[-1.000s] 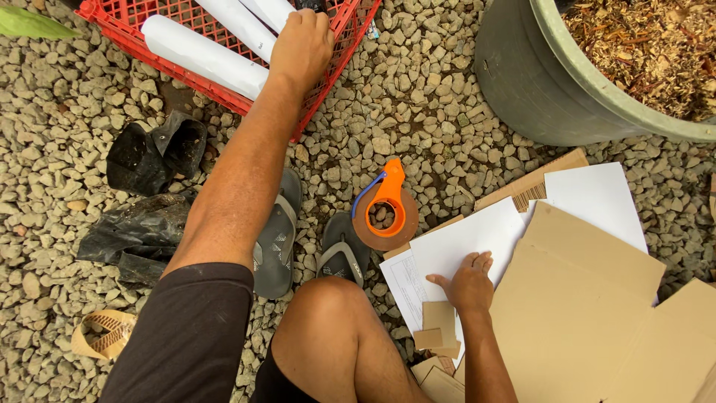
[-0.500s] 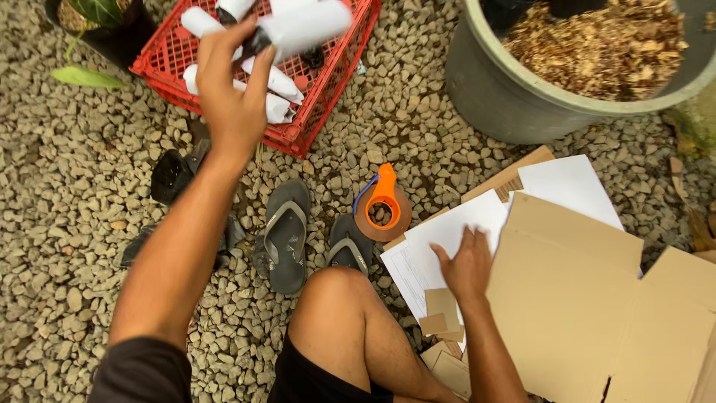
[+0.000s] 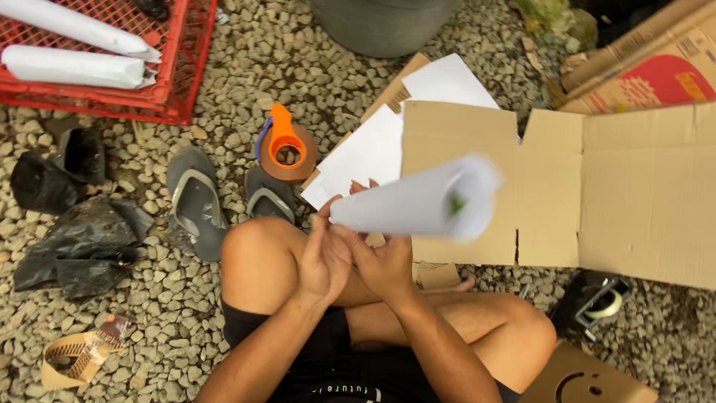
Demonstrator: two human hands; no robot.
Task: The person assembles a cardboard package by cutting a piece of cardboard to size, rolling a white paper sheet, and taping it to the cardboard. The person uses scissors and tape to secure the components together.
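Both my hands hold a white paper-wrapped roll (image 3: 418,203) in front of my knees; something green shows at its wide open end. My left hand (image 3: 322,257) grips the narrow end from the left, and my right hand (image 3: 382,261) grips it from below. The roll hangs above a flattened cardboard box (image 3: 567,186) and white paper sheets (image 3: 373,153) lying on the gravel. An orange tape dispenser (image 3: 286,149) with brown tape lies just left of the sheets.
A red plastic crate (image 3: 149,101) at top left holds more white rolls (image 3: 71,66). Grey sandals (image 3: 195,201), black plastic bags (image 3: 74,239), a used tape core (image 3: 71,358), a grey pot (image 3: 380,22) and another tape dispenser (image 3: 600,302) lie around.
My left hand took a white roll from the red crate and brought it down in front of me. My right hand left the paper sheets and joined it on the roll.
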